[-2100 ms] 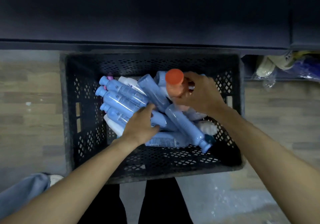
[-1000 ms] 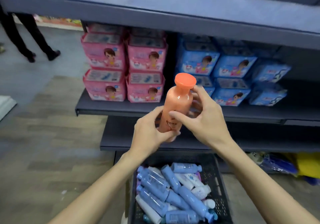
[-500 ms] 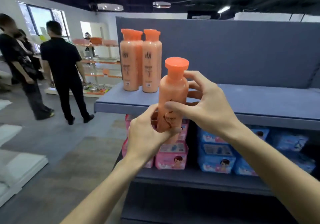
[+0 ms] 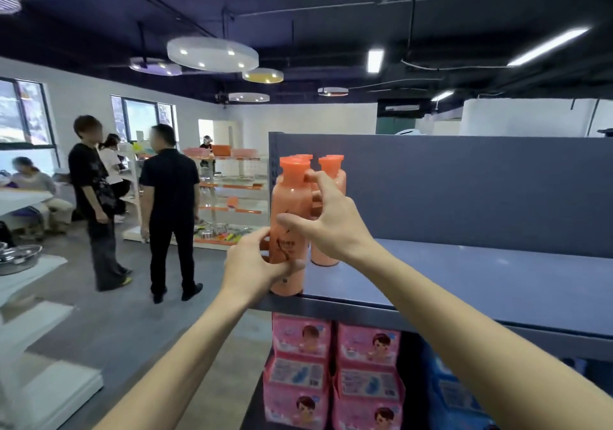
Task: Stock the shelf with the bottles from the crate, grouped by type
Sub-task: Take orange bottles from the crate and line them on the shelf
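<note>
Head view: orange bottles [image 4: 326, 197] crowd held bottle [image 4: 289, 210].

Glossy smooth plastic orange bottle [image 4: 289, 217] — matt, smooth grey-blue shelf [image 4: 481, 283] board.
</note>
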Available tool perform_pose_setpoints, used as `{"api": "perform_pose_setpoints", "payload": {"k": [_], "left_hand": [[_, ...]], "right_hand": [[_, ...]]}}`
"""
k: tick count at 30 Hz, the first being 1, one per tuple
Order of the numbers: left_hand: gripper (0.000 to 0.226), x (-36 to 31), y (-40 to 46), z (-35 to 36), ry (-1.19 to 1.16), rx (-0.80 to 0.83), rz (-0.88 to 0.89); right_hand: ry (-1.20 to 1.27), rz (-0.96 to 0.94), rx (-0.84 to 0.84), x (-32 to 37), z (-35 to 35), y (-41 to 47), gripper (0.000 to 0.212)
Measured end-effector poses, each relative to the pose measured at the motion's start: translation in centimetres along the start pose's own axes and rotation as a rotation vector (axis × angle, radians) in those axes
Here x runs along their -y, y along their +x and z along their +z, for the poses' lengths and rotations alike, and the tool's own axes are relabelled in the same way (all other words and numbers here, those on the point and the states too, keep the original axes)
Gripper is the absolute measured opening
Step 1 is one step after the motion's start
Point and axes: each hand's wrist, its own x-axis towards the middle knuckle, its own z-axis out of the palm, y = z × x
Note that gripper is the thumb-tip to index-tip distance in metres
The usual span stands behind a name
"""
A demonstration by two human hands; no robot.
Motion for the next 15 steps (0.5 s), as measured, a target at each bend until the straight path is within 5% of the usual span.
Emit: {"api": "perform_pose_setpoints", "payload": {"k": [15], "left_hand": [[0.067, 3.9, 5.4, -0.1, 0.031, 0.08, 0.004]], "right_hand": [[-0.125, 0.066, -0.029, -3.4, 4.7, 5.6, 0.063]]}}
